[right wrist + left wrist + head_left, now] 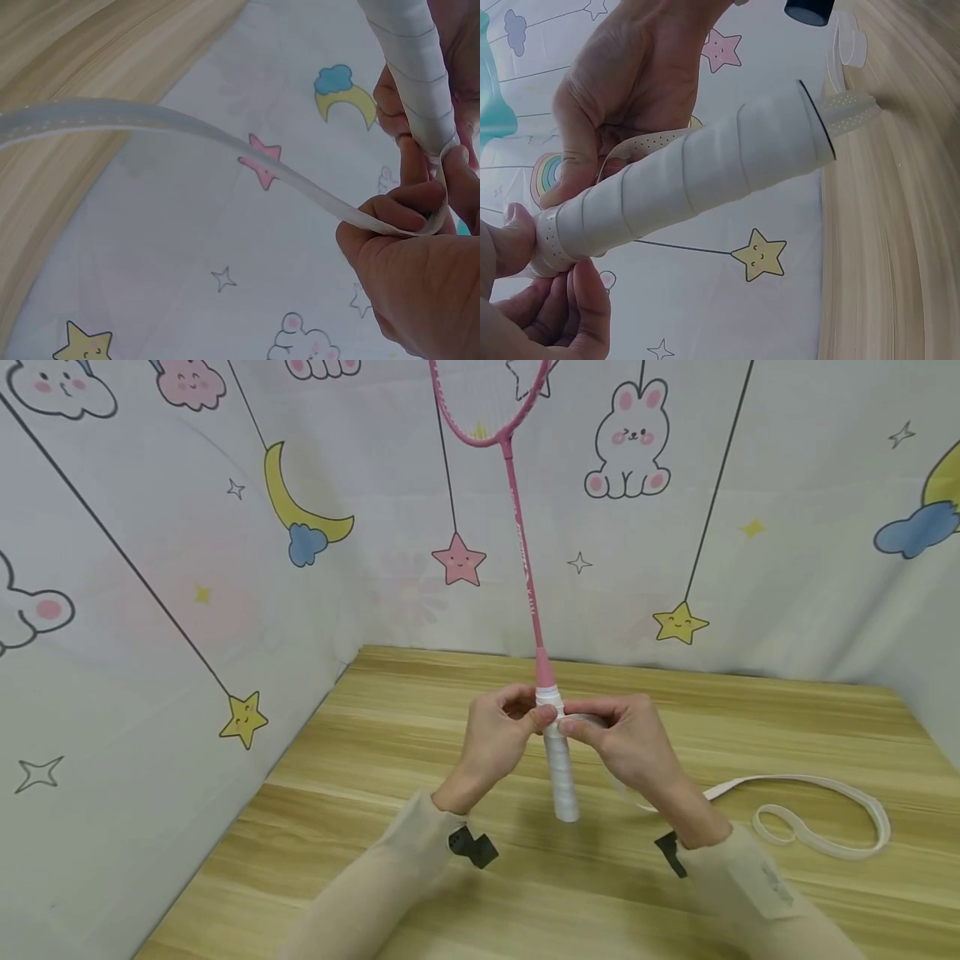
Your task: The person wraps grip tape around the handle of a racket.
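Observation:
A pink badminton racket (522, 552) stands tilted, head up, its white handle (561, 777) spirally wrapped in tape. My left hand (491, 739) pinches the top of the handle between thumb and fingers, just below the pink cone. On the other side, my right hand (637, 743) pinches the white perforated grip tape (315, 191) where it meets the handle. In the left wrist view the wrapped turns of the handle (697, 172) overlap down to its butt end. From the right hand the loose tape runs down to the table.
The loose tape (855, 852) curls in a loop on the wooden table (360, 760), right of the hands. A white curtain (375, 602) printed with stars, moons and rabbits hangs behind and along the left side. The upper part of the racket head is cut off.

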{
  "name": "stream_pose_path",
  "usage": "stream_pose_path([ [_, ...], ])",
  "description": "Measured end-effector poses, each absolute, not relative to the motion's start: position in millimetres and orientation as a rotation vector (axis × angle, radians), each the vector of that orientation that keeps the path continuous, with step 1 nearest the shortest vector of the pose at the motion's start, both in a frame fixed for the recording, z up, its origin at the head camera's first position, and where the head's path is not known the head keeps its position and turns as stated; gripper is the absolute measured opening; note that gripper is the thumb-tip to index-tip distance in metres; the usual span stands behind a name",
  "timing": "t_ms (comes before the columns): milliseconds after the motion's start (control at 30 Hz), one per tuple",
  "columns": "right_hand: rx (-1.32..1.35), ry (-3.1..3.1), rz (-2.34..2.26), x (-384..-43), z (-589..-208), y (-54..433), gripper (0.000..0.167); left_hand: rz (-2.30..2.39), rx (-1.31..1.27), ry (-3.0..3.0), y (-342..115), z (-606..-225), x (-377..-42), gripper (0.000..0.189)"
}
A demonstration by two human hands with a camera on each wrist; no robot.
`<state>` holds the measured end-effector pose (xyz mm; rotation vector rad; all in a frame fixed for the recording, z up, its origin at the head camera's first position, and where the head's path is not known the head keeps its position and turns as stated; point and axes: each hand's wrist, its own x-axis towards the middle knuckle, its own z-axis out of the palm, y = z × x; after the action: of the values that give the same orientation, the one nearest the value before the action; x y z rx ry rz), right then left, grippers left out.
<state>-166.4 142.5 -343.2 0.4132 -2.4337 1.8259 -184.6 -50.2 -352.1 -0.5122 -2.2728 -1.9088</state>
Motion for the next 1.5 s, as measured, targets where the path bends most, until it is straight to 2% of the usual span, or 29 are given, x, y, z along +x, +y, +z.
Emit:
stream_pose_path([
  [400, 0.381, -2.427, 1.784, -165, -341, 143, 0.017, -2.031, -0.559, -2.229, -54, -354, -188, 0.02],
  [867, 0.331, -2.444, 1.887, -165, -338, 147, 0.018, -2.127, -0.641, -2.215, -58, -357, -191, 0.027],
  [1033, 0.33, -2.492, 1.916, -166, -338, 151, 0.021, -2.164, -0.705, -2.209, -60, -357, -191, 0.043],
  [1267, 0.348, -2.546, 1.898, -169, -338, 154, 0.019, -2.193, -0.82, -2.196, -63, -360, -191, 0.088],
  [1500, 0.34, -2.574, 1.919, -170, -339, 155, 0.022, -2.34, -0.897, -2.122, -64, -363, -192, 0.108],
])
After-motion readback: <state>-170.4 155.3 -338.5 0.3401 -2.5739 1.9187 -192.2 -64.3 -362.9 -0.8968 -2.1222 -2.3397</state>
